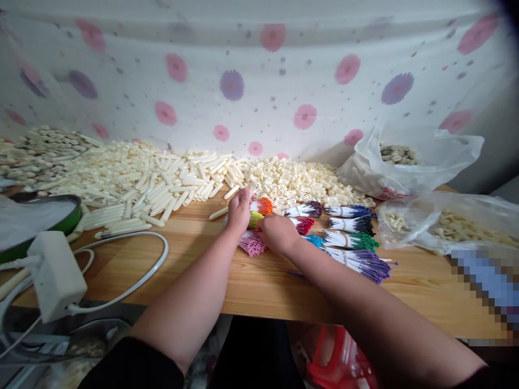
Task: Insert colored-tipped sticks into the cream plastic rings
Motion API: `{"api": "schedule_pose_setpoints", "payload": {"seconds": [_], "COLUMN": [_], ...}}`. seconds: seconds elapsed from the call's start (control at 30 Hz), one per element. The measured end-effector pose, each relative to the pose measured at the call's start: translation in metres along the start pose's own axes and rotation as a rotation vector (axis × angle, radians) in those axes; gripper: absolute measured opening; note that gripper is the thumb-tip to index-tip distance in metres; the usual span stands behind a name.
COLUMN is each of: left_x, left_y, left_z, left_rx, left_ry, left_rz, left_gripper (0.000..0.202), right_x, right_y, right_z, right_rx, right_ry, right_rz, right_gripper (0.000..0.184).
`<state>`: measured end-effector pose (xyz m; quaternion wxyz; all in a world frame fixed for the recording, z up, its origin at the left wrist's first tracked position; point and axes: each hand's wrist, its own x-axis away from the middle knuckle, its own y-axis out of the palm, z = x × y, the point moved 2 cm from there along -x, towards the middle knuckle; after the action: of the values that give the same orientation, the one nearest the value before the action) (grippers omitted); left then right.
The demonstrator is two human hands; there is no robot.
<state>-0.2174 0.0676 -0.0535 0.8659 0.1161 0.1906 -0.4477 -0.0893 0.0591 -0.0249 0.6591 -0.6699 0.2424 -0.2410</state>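
My left hand (240, 209) is closed, with a small pale piece showing above its thumb and fingertips; its kind is too blurred to tell. My right hand (279, 233) is closed beside it, its fingertips turned inward over the bundles, and whatever they pinch is hidden. Around both hands lie bundles of thin white sticks that look like pen refills: orange-tipped (263, 205), yellow-tipped (255, 219), pink-tipped (252, 244) and red-tipped (304, 225). Further right are the green-tipped bundle (352, 240) and the large purple-tipped bundle (359, 263).
Cream pen-barrel-like tubes (182, 181) and short cream pieces (300, 178) are heaped along the back. Plastic bags of parts (405, 173) stand at right. A white power strip (57, 275), its cable and a green-rimmed container (71, 216) occupy the left.
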Motion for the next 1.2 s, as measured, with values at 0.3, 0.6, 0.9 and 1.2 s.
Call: {"api": "schedule_pose_setpoints", "payload": {"seconds": [0.3, 0.6, 0.9, 1.2], "left_x": [-0.002, 0.007, 0.033, 0.033], "left_y": [-0.001, 0.007, 0.031, 0.034], "left_z": [-0.007, 0.024, 0.042, 0.045], "left_rx": [-0.086, -0.184, -0.254, -0.080], "left_ry": [0.037, 0.000, -0.160, -0.165], "left_rz": [-0.027, -0.309, -0.651, -0.616], "left_gripper": [0.054, 0.033, 0.016, 0.018], "right_x": [0.003, 0.034, 0.045, 0.044], "right_y": [-0.002, -0.020, -0.019, -0.005], "right_z": [-0.011, 0.062, 0.085, 0.093], "right_rx": [0.048, -0.011, -0.514, -1.433], "right_ry": [-0.060, -0.007, -0.227, -0.050], "right_rz": [0.036, 0.147, 0.435, 0.358], "right_gripper": [0.026, 0.022, 0.010, 0.016]}}
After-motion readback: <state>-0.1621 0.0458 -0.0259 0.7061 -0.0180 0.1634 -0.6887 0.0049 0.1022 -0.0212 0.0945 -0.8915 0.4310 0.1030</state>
